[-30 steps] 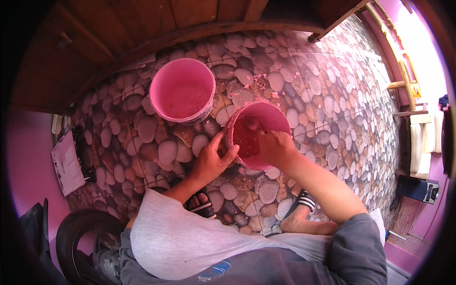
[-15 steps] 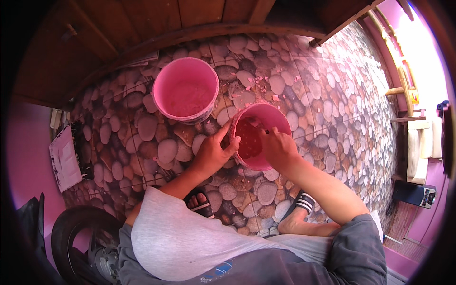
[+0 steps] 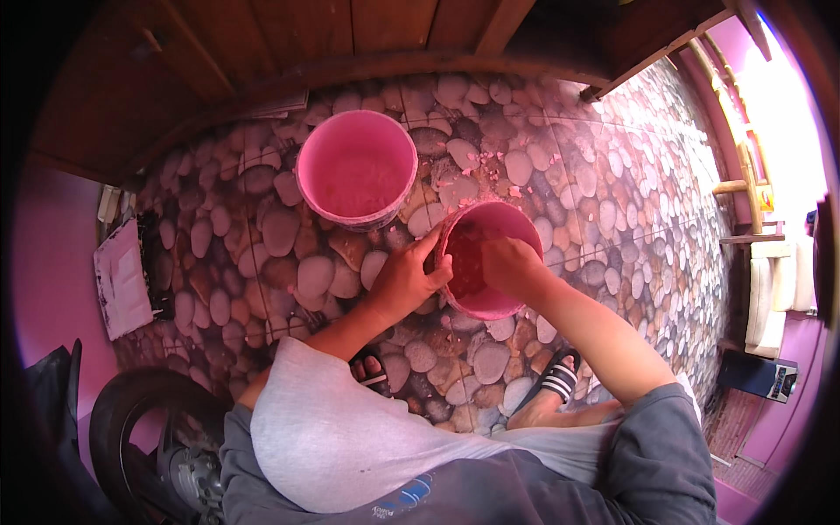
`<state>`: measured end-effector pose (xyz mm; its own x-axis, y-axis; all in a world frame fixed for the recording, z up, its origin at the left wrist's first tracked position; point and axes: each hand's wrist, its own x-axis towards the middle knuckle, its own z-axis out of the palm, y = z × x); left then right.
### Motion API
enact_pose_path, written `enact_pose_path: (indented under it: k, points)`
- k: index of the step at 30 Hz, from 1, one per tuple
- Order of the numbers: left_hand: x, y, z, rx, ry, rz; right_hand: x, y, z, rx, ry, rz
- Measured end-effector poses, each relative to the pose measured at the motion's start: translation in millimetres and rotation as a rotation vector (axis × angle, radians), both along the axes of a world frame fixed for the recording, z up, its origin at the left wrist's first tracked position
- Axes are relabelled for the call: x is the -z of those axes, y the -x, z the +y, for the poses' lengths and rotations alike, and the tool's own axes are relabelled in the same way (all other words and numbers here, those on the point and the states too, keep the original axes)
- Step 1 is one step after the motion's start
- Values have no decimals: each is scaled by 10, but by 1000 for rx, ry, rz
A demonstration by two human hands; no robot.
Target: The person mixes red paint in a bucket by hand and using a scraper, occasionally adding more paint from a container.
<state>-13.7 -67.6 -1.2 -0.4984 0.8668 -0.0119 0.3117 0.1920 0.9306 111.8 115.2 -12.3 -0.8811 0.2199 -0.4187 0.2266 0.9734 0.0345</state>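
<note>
A person's left hand (image 3: 404, 282) is holding a pink bucket (image 3: 527, 231) at its left wall, thumb and forefinger parting in a wide V, the thumb lapping the rim and the forefinger running along the outside. The right hand (image 3: 514, 265) is reaching down inside the same bucket, its knuckles bunching near the right inner wall; its fingertips are hiding from view, so whether they are gripping anything cannot be told. Dark red contents (image 3: 465, 273) are lying on the bucket's bottom, between the left thumb and the right knuckles.

A second pink bucket (image 3: 311, 166) is standing upright ahead and to the left of the left fingers, well apart from them, its mouth facing up. Pink flakes (image 3: 515, 191) are littering the pebble-patterned floor (image 3: 280, 229) just ahead of both hands' fingers. Behind the fingers, toward the body, striped sandals (image 3: 558, 378) are showing on the person's feet. Far to the left of the left fingers, a pale smeared board (image 3: 122, 284) is leaning near a wall, and a black wheel (image 3: 109, 446) is standing behind it. Wooden furniture (image 3: 306, 35) is spanning the space farthest ahead of the fingers.
</note>
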Motion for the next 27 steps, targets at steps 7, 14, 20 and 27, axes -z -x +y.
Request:
enact_pose_path:
  k: [7,14,20,27]
  points:
    - [33,-18,-30,-51,-24,-68,-184,48,173,62,127,-88]
    - [106,1,-74,-39,-42,-89,-755,67,-58,196,356,-269]
    - [258,38,-331,-50,-56,-176,-2299,-113,839,546,982,-121]
    - [617,-210,-335,-72,-223,-114,-588,-363,1187,1331,1083,600]
